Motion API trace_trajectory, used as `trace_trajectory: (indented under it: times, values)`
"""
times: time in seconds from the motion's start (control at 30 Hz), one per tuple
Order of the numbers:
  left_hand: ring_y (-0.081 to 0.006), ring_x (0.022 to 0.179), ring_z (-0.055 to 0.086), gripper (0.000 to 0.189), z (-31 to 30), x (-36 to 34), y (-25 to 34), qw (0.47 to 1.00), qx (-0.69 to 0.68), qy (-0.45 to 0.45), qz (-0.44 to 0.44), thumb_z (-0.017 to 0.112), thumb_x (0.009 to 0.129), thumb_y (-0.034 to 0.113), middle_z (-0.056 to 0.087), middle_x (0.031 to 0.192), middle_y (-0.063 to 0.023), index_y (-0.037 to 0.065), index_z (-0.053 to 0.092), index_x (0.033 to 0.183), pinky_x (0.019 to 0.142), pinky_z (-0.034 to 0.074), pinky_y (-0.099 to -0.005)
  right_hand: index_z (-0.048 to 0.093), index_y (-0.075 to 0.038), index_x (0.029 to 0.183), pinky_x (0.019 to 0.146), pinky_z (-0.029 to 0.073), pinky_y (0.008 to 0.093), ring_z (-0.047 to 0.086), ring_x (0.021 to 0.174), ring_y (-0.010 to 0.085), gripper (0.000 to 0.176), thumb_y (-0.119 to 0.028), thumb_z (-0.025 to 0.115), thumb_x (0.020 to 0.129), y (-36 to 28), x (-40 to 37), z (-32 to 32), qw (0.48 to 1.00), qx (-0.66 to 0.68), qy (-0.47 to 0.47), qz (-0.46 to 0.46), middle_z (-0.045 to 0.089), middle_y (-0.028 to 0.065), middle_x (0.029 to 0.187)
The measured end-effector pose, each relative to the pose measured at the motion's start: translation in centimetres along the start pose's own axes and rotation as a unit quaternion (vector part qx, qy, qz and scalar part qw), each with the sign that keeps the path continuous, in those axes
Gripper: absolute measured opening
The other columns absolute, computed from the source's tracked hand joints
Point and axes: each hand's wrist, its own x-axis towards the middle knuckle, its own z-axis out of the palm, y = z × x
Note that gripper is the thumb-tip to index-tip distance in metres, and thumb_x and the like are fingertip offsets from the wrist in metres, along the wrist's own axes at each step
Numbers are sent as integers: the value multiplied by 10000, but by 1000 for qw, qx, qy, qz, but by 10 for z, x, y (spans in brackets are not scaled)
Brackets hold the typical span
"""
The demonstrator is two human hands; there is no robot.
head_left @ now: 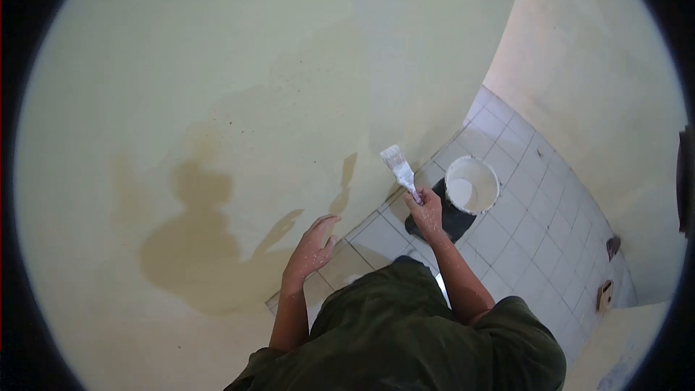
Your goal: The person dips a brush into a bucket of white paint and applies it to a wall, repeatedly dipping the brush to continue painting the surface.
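Note:
My right hand (427, 213) is closed around the handle of a paintbrush (399, 165). White paint coats the brush's bristles and ferrule, and its head points up and left toward the wall. Just right of that hand, a bucket (489, 201) with a pale, paint-smeared rim stands on the floor, with white paint inside. My left hand (313, 252) is open and holds nothing, fingers stretched out beside the pale yellow wall (289, 123). White specks dot both hands and forearms.
White floor tiles (518, 223) run alongside the wall. A second wall (601, 101) rises on the right. Near it lie a small dark object (613, 247) and a brown block-like piece (604, 295), neither clear enough to name. My shadow falls on the left wall.

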Motion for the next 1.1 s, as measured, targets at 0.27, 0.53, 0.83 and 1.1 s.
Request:
trace_trajectory:
  times: [0.27,0.53,0.83,1.1]
  values:
    - [-379,1351,532,516,-28,36,22,998,-35,-25,45,681,890,109,582,1412,-199,44,570,1389,1157,399,-433,702,0,927,677,516,334,641,679,164,442,-438,767,917,58,-8,23,991,-15,66,113,687,92,739]
    - [-376,1353,543,418,-78,142,71,976,85,39,198,644,857,86,621,1380,-175,25,662,1269,1154,405,-476,595,-22,739,571,442,296,542,614,89,486,-429,780,929,-1,61,28,992,54,73,88,591,20,636]
    - [-352,1254,610,377,-77,216,35,942,165,47,288,620,740,17,675,1293,-113,76,741,1092,1055,489,-483,582,-27,701,549,384,280,445,612,65,469,-373,809,920,-14,154,57,993,115,28,-23,527,-20,627]
    - [-286,1138,692,360,-79,222,29,920,205,33,333,634,703,44,728,1193,-63,136,753,1030,961,509,-441,583,-37,690,541,384,307,438,607,77,480,-397,811,911,111,173,98,998,65,-17,15,494,-23,610]
